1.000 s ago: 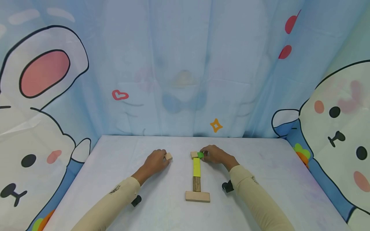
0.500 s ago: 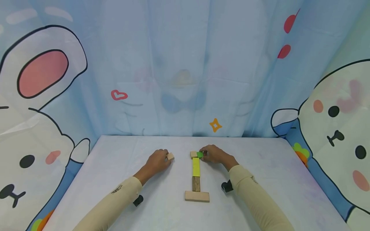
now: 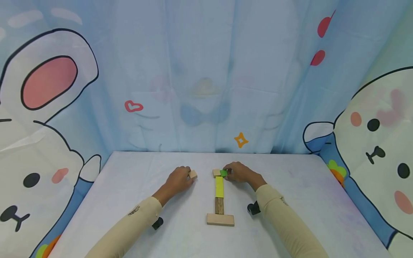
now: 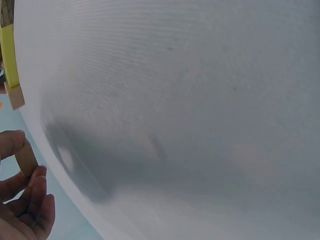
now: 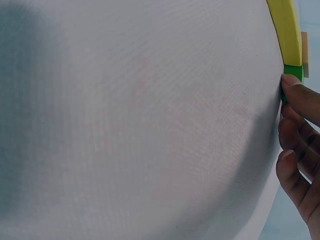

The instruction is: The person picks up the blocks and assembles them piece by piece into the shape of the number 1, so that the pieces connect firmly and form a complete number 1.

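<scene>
My left hand [image 3: 178,179] pinches a small plain wooden block [image 4: 26,157] between thumb and fingers, left of the row of blocks. My right hand [image 3: 238,172] pinches a green block [image 5: 293,71] at the far end of that row. Beside the green block sits a plain wooden cube [image 3: 216,172]. Both meet the far end of a long yellow block [image 3: 219,186]. Nearer the person, a dark brown wood-grained block [image 3: 219,205] continues the line, and a wide plain wooden block [image 3: 220,219] lies crosswise at its near end.
A white cloth covers the table [image 3: 277,229], whose far edge meets a blue curtain [image 3: 200,53] with cartoon prints. Black wrist cameras hang below both sleeves, the left camera [image 3: 157,223] and the right camera [image 3: 254,208].
My left hand has moved a little to the right with its wooden block, closer to the row. The right hand stays at the green block, and the row has not changed.
</scene>
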Demonstrator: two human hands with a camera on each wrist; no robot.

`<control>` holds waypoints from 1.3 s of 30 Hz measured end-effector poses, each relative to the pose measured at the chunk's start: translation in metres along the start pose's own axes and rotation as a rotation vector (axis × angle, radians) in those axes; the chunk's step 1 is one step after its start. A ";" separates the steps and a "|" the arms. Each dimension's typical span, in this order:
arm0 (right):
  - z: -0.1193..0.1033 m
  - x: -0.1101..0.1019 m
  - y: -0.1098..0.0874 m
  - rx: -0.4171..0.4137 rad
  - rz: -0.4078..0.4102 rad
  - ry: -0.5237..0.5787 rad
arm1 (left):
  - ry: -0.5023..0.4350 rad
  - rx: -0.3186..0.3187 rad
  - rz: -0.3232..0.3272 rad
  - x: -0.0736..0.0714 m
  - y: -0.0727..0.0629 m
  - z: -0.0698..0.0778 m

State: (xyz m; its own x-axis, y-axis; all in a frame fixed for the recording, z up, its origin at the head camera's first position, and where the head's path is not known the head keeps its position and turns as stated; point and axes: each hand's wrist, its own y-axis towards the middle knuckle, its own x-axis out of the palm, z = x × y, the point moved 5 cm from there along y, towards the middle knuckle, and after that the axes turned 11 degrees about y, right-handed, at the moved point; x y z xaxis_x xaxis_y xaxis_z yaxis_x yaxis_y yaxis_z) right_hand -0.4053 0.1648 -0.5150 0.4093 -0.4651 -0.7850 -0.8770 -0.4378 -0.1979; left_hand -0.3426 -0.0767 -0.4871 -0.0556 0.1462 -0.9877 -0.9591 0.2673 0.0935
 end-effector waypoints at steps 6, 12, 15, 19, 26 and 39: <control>0.000 0.000 -0.001 -0.010 -0.002 -0.005 | -0.010 -0.005 -0.013 0.001 0.003 0.005; -0.001 0.000 -0.002 -0.019 0.001 -0.003 | 0.001 -0.010 -0.020 0.005 0.005 0.009; -0.001 0.000 -0.002 -0.024 0.003 -0.001 | 0.006 -0.015 -0.025 0.005 0.006 0.011; -0.001 0.000 -0.004 -0.028 0.006 -0.008 | 0.011 -0.016 -0.028 0.006 0.007 0.015; -0.003 -0.001 -0.005 -0.040 0.012 -0.006 | 0.013 -0.013 -0.038 0.009 0.012 0.021; -0.004 -0.001 -0.004 -0.032 0.003 -0.002 | -0.010 -0.003 -0.055 0.011 0.012 0.030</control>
State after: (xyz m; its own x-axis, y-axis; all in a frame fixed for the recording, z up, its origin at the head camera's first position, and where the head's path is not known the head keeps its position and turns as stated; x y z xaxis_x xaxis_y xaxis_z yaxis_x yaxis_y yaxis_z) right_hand -0.4014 0.1639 -0.5106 0.4065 -0.4650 -0.7864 -0.8696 -0.4610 -0.1770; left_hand -0.3468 -0.0434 -0.4928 -0.0005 0.1410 -0.9900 -0.9613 0.2728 0.0393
